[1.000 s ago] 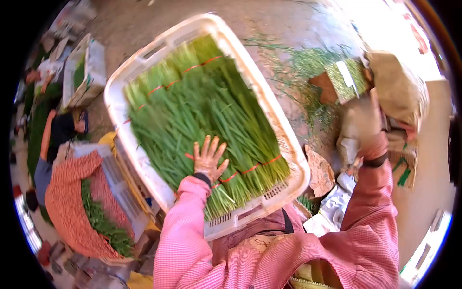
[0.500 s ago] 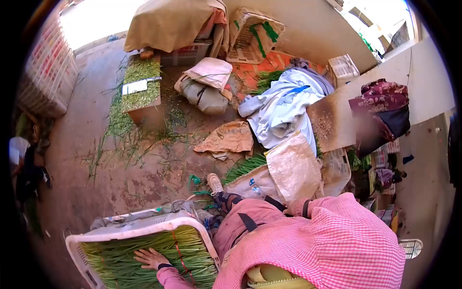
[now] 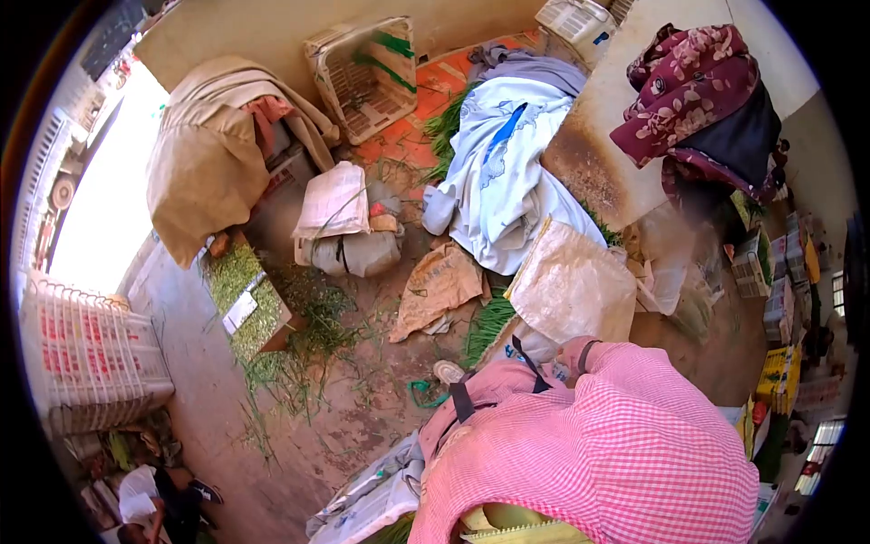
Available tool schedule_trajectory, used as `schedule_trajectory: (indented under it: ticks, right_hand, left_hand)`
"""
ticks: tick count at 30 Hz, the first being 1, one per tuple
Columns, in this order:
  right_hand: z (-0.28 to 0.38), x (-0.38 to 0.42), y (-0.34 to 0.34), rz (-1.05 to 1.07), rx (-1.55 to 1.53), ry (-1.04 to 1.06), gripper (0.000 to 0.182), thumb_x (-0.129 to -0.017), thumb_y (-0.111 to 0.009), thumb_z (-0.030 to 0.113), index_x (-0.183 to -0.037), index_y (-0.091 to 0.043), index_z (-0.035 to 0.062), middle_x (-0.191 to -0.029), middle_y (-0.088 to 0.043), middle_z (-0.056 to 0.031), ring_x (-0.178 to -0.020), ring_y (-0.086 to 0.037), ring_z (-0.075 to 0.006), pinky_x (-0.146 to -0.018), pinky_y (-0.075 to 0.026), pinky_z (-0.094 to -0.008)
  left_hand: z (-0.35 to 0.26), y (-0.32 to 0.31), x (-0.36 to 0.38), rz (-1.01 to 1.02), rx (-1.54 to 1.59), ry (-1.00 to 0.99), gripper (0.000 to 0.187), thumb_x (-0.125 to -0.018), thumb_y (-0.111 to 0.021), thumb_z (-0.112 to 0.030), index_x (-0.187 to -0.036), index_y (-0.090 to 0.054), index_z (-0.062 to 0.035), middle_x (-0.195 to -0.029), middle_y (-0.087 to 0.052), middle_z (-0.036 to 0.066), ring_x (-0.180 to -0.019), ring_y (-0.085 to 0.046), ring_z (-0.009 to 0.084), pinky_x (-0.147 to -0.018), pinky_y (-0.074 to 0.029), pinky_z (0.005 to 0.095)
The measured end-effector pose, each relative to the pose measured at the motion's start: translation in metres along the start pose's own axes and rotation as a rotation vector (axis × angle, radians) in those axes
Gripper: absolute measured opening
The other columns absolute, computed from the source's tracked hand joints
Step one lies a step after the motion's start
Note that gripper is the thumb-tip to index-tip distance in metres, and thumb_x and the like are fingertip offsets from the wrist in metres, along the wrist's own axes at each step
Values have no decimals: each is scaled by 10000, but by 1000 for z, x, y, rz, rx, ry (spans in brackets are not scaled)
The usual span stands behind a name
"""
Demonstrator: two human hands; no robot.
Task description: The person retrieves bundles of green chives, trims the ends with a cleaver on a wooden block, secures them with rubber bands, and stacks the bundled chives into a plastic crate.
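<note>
1. While the right hand (image 3: 571, 352) rests near the pale sack (image 3: 580, 281), its fingers are hidden from me, so I cannot tell whether they spread or pinch; the left hand is out of sight.
2. The white crate (image 3: 382, 497) stands at the bottom edge, close beside the person, with a sliver of greens (image 3: 395, 531) showing.
3. To my mind, good handling means steadying the crate by its rim, keeping it level, and pressing lightly so the greens don't bruise.
4. Red marks cover the stacked crates (image 3: 100, 354), but I can read no word or brand.
</note>
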State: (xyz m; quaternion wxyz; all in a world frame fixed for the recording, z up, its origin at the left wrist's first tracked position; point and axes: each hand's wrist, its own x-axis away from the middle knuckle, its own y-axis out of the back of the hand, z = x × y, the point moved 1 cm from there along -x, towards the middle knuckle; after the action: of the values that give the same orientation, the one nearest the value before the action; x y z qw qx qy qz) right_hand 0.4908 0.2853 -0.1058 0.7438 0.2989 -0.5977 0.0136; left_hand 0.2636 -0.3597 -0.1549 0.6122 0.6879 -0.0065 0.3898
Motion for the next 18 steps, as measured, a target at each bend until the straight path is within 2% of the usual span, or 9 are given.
schedule_trajectory:
  ticks: [5, 8, 9, 10, 11, 13, 14, 16, 18]
  right_hand:
    - [36, -27, 42, -175, -54, 82, 407, -825, -527, 345, -1147, -529, 95, -959, -620, -98, -868, -575, -204, -791, -422, -332]
    - [60, -42, 73, -177, -403, 140, 413, -826, -536, 324, -1153, -521, 72, -951, -620, -95, -848, -576, -184, -782, -430, -316]
    - [61, -63, 70, -205, -506, 117, 411, -820, -541, 324, -1152, -526, 83, -968, -623, -102, -860, -584, -201, -791, -430, -307]
    - [68, -63, 80, -207, -521, 121, 411, -820, -541, 324, -1152, -526, 83, -968, -623, -102, -860, -584, -201, -791, -430, -307]
    - [76, -57, 96, -248, -453, 103, 403, -823, -537, 316, -1151, -527, 81, -969, -624, -105, -864, -586, -204, -793, -430, -308]
    - [77, -68, 105, -350, -350, 123, 391, -827, -528, 300, -1149, -529, 77, -957, -630, -100, -864, -587, -200, -793, -430, -307]
    - [69, -84, 97, -358, -365, 118, 391, -827, -528, 300, -1149, -529, 77, -957, -630, -100, -864, -587, -200, -793, -430, -307]
    - [58, -120, 81, -316, -477, 22, 407, -822, -529, 292, -1153, -523, 55, -987, -624, -104, -878, -587, -208, -788, -434, -313]
    - [50, -137, 58, -248, -537, -60, 412, -821, -529, 290, -1155, -520, 48, -992, -623, -105, -882, -586, -209, -787, -435, -315]
  left_hand:
    - [-80, 46, 0, -69, 487, -18, 614, -849, -538, -302, -1322, -293, 3, -1341, -326, 179, -1237, -318, 273, -994, -301, 358]
    - [-150, 89, -17, -110, 678, -174, 621, -836, -572, -278, -1317, -301, 6, -1329, -350, 177, -1222, -344, 268, -990, -306, 352]
    - [-184, 104, -21, -122, 726, -271, 634, -786, -627, -200, -1302, -325, 14, -1314, -376, 166, -1209, -363, 254, -998, -293, 338]
    - [-217, 119, -26, -128, 774, -369, 657, -737, -681, -121, -1286, -350, 23, -1298, -402, 155, -1196, -381, 239, -1005, -281, 323]
    - [-246, 129, -36, -130, 769, -384, 657, -737, -681, -121, -1286, -350, 23, -1298, -402, 155, -1196, -381, 239, -1005, -281, 323]
    - [-300, 144, -55, 14, 841, -578, 600, -764, -653, -116, -1278, -371, 12, -1282, -425, 140, -1160, -420, 227, -984, -312, 321]
    - [-322, 149, -60, 19, 835, -595, 600, -764, -653, -116, -1278, -371, 12, -1282, -425, 140, -1160, -420, 227, -984, -312, 321]
    - [-381, 153, -66, 228, 830, -580, 554, -773, -649, -124, -1256, -411, 7, -1237, -473, 122, -1109, -468, 213, -954, -348, 303]
    - [-424, 141, -69, 266, 789, -555, 495, -794, -628, -135, -1232, -444, 4, -1206, -501, 110, -1084, -487, 199, -930, -371, 292]
